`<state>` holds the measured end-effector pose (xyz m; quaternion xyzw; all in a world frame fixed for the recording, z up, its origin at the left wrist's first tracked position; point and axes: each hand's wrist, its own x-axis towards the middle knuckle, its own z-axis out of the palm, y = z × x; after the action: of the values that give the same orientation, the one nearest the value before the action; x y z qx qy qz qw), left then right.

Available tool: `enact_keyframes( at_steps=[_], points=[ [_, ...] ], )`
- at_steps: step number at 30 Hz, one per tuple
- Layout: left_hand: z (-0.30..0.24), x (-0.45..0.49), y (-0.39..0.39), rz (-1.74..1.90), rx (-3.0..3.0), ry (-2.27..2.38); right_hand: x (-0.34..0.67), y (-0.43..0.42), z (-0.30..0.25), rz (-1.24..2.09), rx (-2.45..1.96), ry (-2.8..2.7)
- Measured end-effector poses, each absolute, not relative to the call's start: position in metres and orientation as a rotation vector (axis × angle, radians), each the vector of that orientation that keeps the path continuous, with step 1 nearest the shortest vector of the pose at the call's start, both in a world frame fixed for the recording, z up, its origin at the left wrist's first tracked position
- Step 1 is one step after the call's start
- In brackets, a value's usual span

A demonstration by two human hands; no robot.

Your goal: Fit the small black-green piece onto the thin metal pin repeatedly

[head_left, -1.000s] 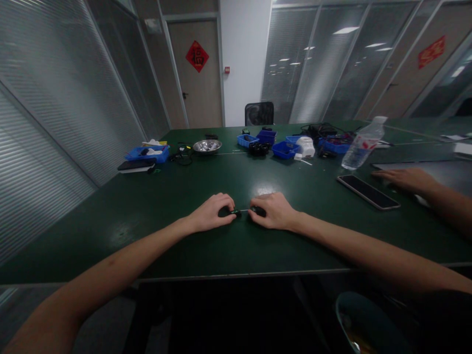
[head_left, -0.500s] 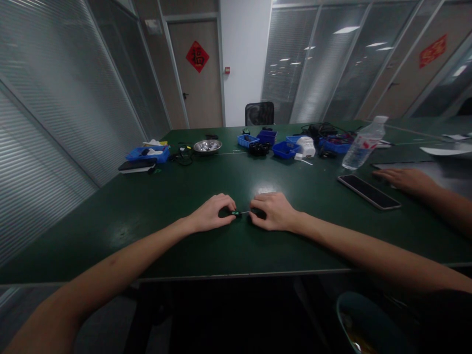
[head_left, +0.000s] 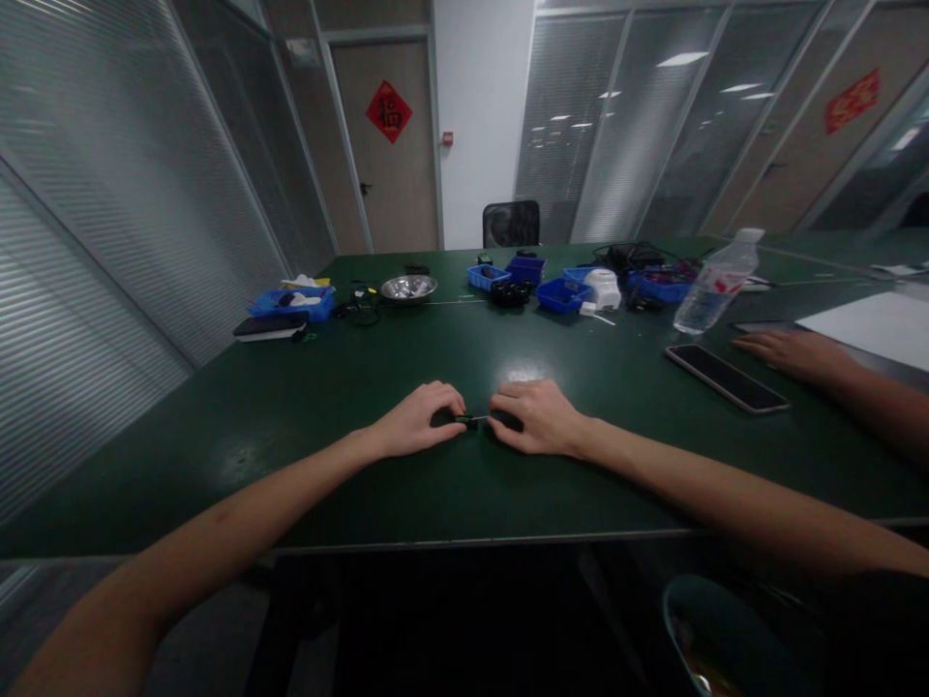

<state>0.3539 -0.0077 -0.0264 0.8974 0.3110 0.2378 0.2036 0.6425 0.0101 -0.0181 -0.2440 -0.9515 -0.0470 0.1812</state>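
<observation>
My left hand (head_left: 421, 418) rests on the green table (head_left: 363, 503), thumb and fingers pinched on a small black and green part (head_left: 470, 422). It is too small for me to tell its kind. A thin pale rod (head_left: 482, 418) spans the narrow gap between the part and my right hand (head_left: 538, 416). The fingertips of that hand are closed on the rod's right end. I cannot make out whether the rod enters the part or only touches it.
At right lie a phone (head_left: 726, 378) and another person's hand (head_left: 794, 353) beside white paper (head_left: 871, 324). A water bottle (head_left: 715, 288) stands behind the phone. Further back are a metal bowl (head_left: 408, 288), blue trays (head_left: 562, 295) and cables. A bin (head_left: 674, 620) is below the table edge.
The small part has turned slightly, with less green showing. My right hand has shifted a little left, closer to it. At right, the white paper has come to lie flatter by the other person's arm.
</observation>
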Motion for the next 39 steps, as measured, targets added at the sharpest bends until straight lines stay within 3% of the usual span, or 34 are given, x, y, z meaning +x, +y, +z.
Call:
enact_keyframes(
  at_steps=[20, 39],
  points=[
    [-0.026, 0.365, -0.010, 0.663, 2.550, 0.908, 0.640, 0.011, -0.020, -0.131, -0.582, -2.668],
    [-0.033, 0.362, -0.002, 0.832, 2.238, 1.085, 0.643, 0.012, -0.018, -0.066, -0.583, -2.669]
  ],
)
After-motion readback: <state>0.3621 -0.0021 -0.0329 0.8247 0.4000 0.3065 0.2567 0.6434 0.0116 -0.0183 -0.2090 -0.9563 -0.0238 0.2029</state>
